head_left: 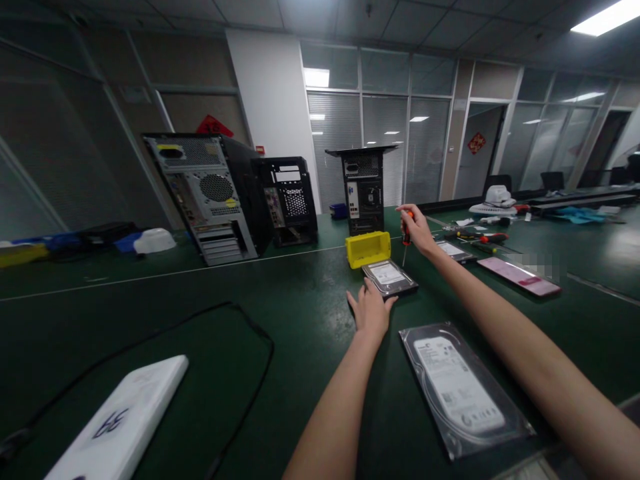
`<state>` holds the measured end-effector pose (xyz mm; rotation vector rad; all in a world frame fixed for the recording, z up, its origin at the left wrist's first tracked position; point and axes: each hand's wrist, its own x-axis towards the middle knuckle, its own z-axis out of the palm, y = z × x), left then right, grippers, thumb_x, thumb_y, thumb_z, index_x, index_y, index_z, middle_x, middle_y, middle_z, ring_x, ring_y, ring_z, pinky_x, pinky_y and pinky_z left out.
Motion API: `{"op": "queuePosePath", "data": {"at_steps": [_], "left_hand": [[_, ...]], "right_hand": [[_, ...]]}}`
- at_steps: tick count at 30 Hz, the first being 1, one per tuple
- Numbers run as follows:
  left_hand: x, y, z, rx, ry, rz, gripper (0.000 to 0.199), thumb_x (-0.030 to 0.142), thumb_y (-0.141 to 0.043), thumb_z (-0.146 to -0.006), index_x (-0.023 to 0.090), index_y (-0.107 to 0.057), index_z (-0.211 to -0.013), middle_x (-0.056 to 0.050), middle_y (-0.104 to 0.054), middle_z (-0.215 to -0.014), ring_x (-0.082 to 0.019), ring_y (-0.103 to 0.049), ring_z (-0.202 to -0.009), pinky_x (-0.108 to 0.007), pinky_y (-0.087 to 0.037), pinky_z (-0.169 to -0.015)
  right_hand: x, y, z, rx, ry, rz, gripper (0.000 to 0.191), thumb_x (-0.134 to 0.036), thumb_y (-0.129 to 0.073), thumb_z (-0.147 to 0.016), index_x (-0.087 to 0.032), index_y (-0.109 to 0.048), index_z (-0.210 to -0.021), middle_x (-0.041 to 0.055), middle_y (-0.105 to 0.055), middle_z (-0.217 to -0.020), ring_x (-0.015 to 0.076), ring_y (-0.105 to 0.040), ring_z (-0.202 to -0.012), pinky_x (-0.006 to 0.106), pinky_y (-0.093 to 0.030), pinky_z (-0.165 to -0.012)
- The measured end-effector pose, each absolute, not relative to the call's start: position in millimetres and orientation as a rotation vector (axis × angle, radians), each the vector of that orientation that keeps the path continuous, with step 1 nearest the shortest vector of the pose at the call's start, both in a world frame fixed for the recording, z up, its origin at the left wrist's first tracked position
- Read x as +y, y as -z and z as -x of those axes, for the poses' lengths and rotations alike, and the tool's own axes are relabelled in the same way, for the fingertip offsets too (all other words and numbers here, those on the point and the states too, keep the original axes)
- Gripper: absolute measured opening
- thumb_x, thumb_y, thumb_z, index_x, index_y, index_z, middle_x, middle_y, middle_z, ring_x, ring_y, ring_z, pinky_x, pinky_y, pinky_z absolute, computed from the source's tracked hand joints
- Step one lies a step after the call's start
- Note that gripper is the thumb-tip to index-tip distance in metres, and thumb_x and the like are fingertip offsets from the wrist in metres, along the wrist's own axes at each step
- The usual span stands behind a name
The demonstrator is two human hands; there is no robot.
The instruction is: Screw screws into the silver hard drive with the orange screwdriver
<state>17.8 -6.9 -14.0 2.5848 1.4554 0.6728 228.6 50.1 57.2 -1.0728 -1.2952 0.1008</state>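
Observation:
A hard drive point(393, 275) lies label up on the green table, with my left hand point(371, 308) at its near edge. The fingers of that hand are spread, and the fingertips touch the drive. My right hand point(419, 227) grips a screwdriver point(407, 232) with an orange-red and black handle. Its thin shaft points down at the drive's far right corner; whether the tip sits in a screw is too small to tell. Just behind the drive stands a yellow open box point(369, 250). A second hard drive point(457, 383), in a clear bag, rests nearer me, between my forearms.
Computer cases point(215, 193) stand along the back. Another drive point(454, 251), a pink phone point(520, 275) and several hand tools point(483, 238) lie to the right. A white block point(125, 413) and a black cable point(267, 337) occupy the front left.

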Motion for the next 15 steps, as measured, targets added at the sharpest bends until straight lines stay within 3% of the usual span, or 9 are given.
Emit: {"op": "queuePosePath", "data": {"at_steps": [15], "left_hand": [[-8.9,16.6,-18.9,1.482,-0.674,-2.580,0.073,0.045,-0.056,-0.089,0.001,-0.035,-0.143,-0.025,-0.054,-0.136,-0.030,-0.046,-0.130,-0.055,-0.023,-0.114]], "right_hand": [[47.9,-56.7,-226.7,-1.327,-0.126,1.030,0.030,-0.047,-0.046,-0.091,-0.022,-0.054,-0.107,-0.0033,-0.045,-0.068,0.0112,-0.046,-0.058,0.022,-0.040,-0.056]]}}
